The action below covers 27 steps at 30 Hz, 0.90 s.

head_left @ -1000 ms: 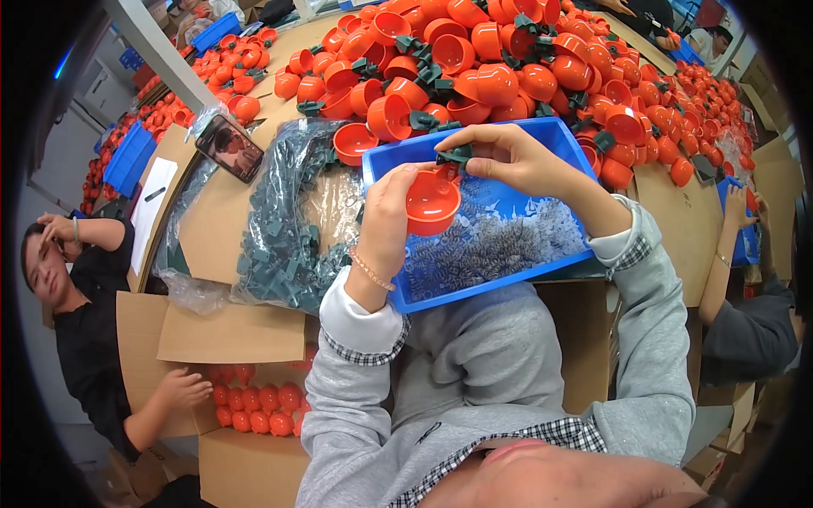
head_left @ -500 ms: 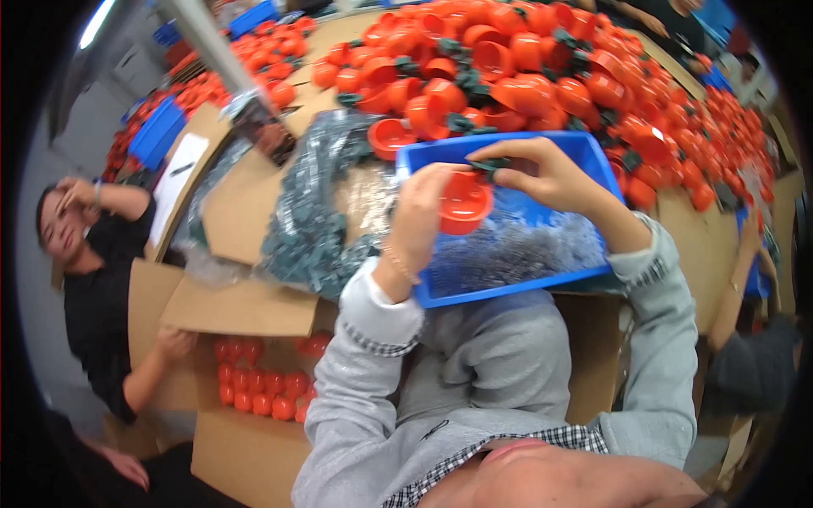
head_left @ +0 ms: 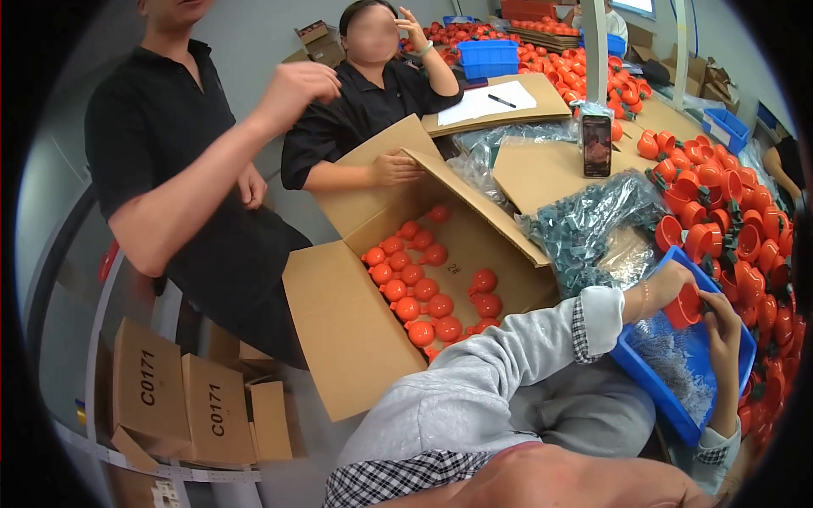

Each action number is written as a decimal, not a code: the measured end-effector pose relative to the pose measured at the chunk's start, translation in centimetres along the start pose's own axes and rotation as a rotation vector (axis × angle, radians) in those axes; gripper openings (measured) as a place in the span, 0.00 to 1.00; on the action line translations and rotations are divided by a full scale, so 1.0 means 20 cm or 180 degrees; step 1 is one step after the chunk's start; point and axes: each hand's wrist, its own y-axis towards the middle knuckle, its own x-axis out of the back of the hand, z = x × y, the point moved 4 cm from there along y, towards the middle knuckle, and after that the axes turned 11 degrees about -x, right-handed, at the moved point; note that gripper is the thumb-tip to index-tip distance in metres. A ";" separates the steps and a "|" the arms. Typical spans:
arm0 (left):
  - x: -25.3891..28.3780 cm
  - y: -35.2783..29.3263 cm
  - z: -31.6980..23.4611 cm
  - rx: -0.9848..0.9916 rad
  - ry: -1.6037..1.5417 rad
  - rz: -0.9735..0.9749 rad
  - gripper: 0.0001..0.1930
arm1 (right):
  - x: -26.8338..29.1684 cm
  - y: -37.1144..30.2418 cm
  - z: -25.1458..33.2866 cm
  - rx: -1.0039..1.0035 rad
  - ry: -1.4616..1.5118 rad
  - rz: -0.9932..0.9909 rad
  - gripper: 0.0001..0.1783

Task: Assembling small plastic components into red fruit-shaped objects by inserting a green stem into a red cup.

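The left hand (head_left: pixel 669 284) is gripping an orange cup (head_left: pixel 683 306) over the blue tray (head_left: pixel 656 389), keeping small parts near; the right hand (head_left: pixel 720 317) is pinching its rim.

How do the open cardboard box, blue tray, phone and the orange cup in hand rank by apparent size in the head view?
1. open cardboard box
2. blue tray
3. phone, farther away, so unsure
4. orange cup

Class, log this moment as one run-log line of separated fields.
left hand: holds orange cap | right hand: touching cap | below: blue tray of small metal parts | beside: open carton of orange balls
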 end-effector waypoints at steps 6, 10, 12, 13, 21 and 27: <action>-0.02 0.01 -0.04 0.0274 -0.0633 -0.0096 0.09 | 0.02 0.03 -0.02 0.0020 0.0029 0.0031 0.13; 0.01 0.01 0.01 0.0353 -0.0556 -0.0216 0.09 | 0.00 0.01 0.00 -0.0130 0.0189 -0.0028 0.12; 0.02 -0.01 0.01 0.0541 -0.0694 -0.0231 0.09 | -0.05 0.00 0.06 0.0311 0.0053 -0.0022 0.14; 0.03 -0.02 0.01 0.0553 -0.0719 -0.0232 0.09 | -0.06 0.00 0.06 0.0287 0.0040 -0.0018 0.14; -0.07 -0.01 -0.06 -0.0610 0.0941 0.0502 0.25 | 0.09 -0.01 -0.11 -0.0262 0.0114 -0.0230 0.14; 0.08 -0.01 -0.14 0.0529 0.0071 0.0176 0.11 | -0.03 0.09 0.03 0.0812 -0.1049 -0.0535 0.15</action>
